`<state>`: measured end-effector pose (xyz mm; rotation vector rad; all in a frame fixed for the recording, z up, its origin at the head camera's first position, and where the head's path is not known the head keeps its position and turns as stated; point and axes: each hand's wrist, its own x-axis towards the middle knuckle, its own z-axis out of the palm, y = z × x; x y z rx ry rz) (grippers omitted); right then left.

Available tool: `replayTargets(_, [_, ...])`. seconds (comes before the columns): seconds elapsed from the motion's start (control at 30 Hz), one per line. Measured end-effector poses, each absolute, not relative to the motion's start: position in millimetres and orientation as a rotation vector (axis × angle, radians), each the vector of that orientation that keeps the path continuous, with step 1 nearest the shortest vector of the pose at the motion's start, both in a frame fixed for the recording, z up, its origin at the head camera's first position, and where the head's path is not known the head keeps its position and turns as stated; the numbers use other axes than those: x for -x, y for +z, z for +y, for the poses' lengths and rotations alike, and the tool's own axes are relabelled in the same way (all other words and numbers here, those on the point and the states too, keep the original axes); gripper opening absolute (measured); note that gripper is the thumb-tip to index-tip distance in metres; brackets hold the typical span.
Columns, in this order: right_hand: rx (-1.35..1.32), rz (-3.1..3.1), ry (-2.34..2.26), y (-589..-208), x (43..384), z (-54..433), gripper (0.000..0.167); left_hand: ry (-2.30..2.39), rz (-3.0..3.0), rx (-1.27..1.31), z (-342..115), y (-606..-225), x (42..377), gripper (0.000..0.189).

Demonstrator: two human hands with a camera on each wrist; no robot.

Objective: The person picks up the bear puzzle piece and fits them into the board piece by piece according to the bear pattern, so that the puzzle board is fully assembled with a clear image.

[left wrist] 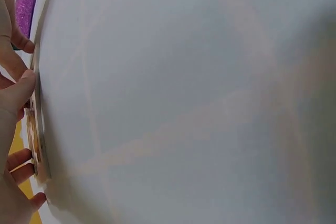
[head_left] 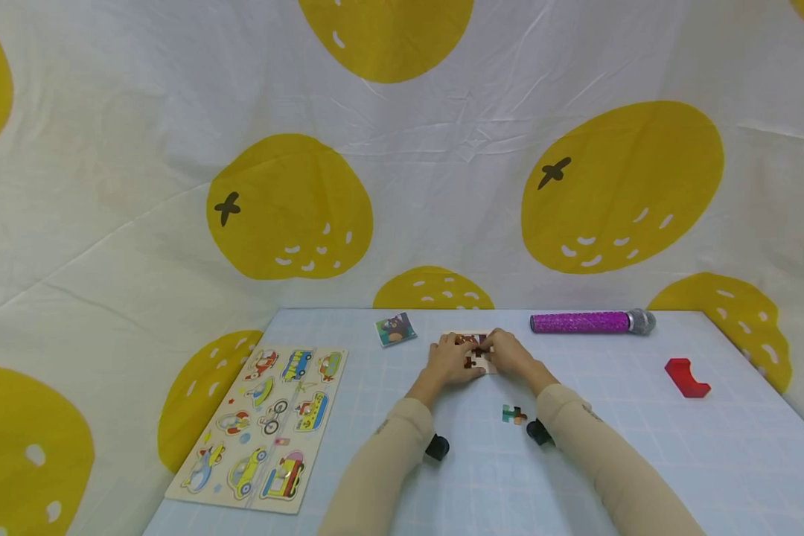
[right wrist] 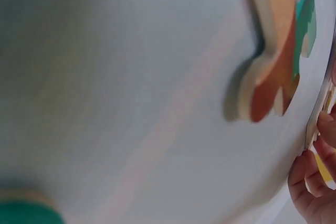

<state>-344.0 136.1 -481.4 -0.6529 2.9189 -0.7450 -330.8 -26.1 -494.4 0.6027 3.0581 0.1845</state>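
Observation:
In the head view, a small wooden jigsaw board (head_left: 490, 367) with brown pieces in it lies at the table's far middle. My left hand (head_left: 450, 361) grips the board from its left side, with the thumb on the near side. From the right, my right hand (head_left: 511, 353) pinches a dark brown puzzle piece (head_left: 479, 350) over the board; its fingertips partly hide the piece. Nearer me lie loose green and brown puzzle pieces (head_left: 513, 415), shown close up as an orange-brown piece (right wrist: 273, 40) in the right wrist view. Both wrist views catch the fingers at the board's edge.
A bear picture (head_left: 396, 330) lies behind and left of the hands. At left is a wooden vehicle puzzle (head_left: 261, 432). A purple glitter microphone (head_left: 586, 322) lies at the back right, with a red curved block (head_left: 686, 378) nearer the right edge. Patterned cloth (head_left: 442, 179) hangs behind.

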Motion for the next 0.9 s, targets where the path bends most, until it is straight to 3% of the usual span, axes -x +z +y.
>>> replayTargets(0.9, [0.637, 2.945, -0.744, -479.6, 339.7, 139.1, 0.018, 0.084, 3.014, -0.666, -16.0, -498.8, 321.8, 0.056])
